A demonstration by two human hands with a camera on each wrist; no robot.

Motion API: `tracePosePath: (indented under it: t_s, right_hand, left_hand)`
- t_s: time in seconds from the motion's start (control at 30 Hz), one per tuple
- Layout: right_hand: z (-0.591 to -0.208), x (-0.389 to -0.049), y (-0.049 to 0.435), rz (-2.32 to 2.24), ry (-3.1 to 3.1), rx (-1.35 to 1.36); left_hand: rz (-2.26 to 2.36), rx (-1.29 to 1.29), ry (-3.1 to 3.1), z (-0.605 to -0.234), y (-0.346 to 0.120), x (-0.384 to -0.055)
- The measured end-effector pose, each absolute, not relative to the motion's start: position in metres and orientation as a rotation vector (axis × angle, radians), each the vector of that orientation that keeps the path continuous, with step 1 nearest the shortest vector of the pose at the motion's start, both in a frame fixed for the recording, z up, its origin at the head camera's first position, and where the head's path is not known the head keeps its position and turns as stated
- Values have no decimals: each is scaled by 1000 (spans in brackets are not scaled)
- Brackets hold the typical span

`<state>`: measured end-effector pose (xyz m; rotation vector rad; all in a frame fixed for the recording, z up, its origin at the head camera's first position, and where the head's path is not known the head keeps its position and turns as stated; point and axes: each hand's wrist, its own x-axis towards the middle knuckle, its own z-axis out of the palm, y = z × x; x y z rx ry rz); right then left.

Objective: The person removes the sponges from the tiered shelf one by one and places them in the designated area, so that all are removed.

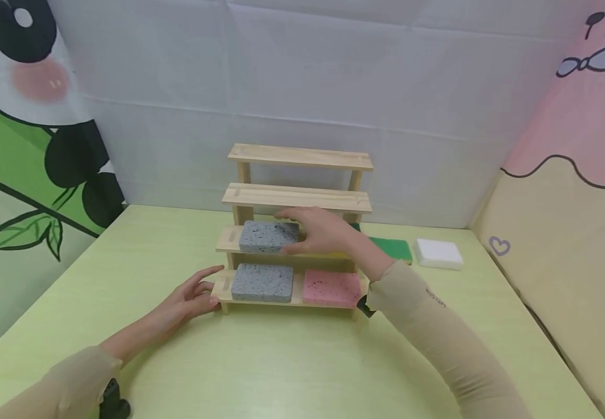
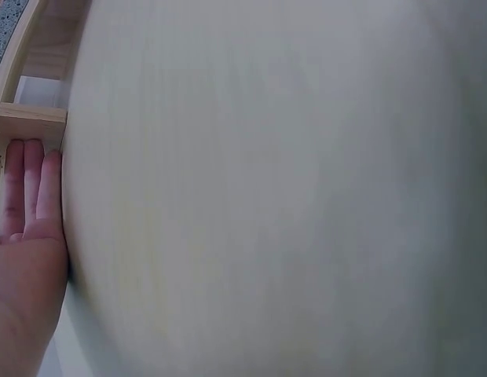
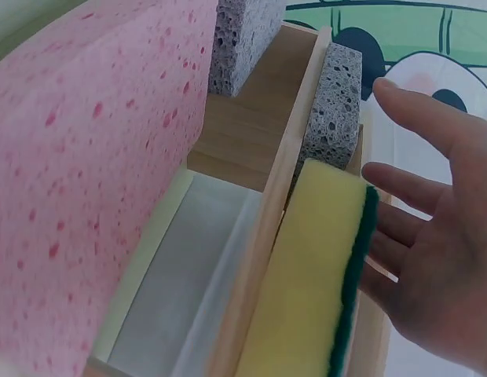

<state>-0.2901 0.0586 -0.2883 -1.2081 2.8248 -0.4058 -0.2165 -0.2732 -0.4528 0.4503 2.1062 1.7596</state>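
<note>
A stepped wooden rack (image 1: 297,198) stands on the table. On its bottom shelf lie a grey speckled sponge (image 1: 262,283) and a pink sponge (image 1: 332,287). One shelf up sits a second grey sponge (image 1: 268,237), beside a yellow sponge with a green scouring side (image 3: 310,259), mostly hidden by my right arm in the head view. My right hand (image 1: 323,231) hovers over that shelf, fingers spread near the upper grey sponge, holding nothing. With fairly straight fingers, my left hand (image 1: 192,297) touches the left end of the bottom shelf; fingertips (image 2: 33,149) meet the wooden support.
Right of the rack, a green-topped sponge (image 1: 392,249) and a white sponge (image 1: 439,254) lie on the table (image 1: 260,366). A white cloth backdrop (image 1: 302,70) hangs behind, with printed cartoon panels at either side.
</note>
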Motion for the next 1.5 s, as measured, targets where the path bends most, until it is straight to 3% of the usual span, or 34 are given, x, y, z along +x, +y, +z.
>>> tracePosePath:
  t_s: [0.87, 1.5]
  right_hand:
    - [-299, -293, 40, -420, 2870, -1109]
    - [-279, -271, 49, -458, 2943, -1232]
  left_hand:
    - [1775, 448, 2079, -451, -273, -216]
    - [1774, 453, 2078, -448, -273, -215]
